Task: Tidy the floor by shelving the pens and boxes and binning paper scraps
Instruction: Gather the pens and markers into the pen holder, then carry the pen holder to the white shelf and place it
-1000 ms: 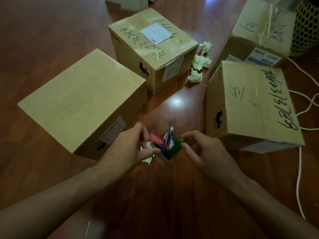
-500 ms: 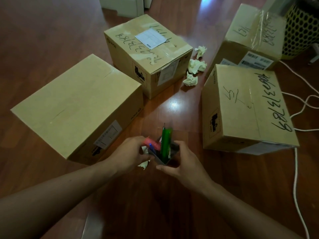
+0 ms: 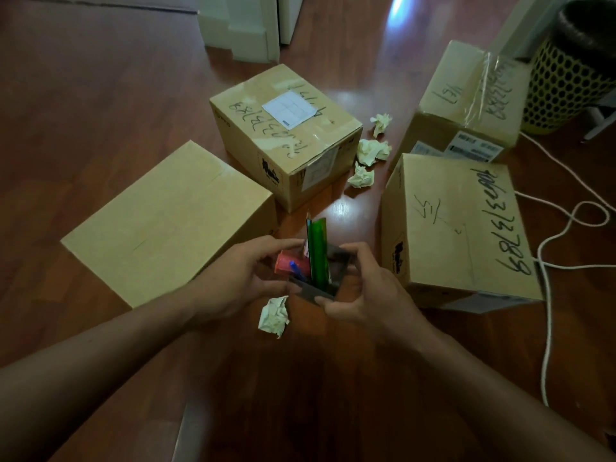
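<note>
A dark square pen holder [image 3: 316, 290] sits between my hands just above the wooden floor. In it stand a green marker [image 3: 318, 251], a thin pencil, a blue pen [image 3: 297, 269] and a pink marker [image 3: 287, 261]. My right hand [image 3: 361, 288] grips the holder's right side and near rim. My left hand [image 3: 243, 278] wraps the left side, fingers on the pink marker. A crumpled paper scrap [image 3: 275, 315] lies on the floor under the holder. Three more paper scraps [image 3: 371, 151] lie between the boxes.
Several cardboard boxes ring the spot: a plain box [image 3: 166, 221] at left, a labelled box [image 3: 286, 131] behind, a written-on box [image 3: 460, 228] at right, a taped box [image 3: 473, 98] at back right. A perforated yellow bin [image 3: 566, 81] stands far right. A white cord [image 3: 546, 295] trails along the right.
My right hand has closed around the pen holder after setting the green marker upright in it. The holder has come up off the floor, uncovering the paper scrap below it.
</note>
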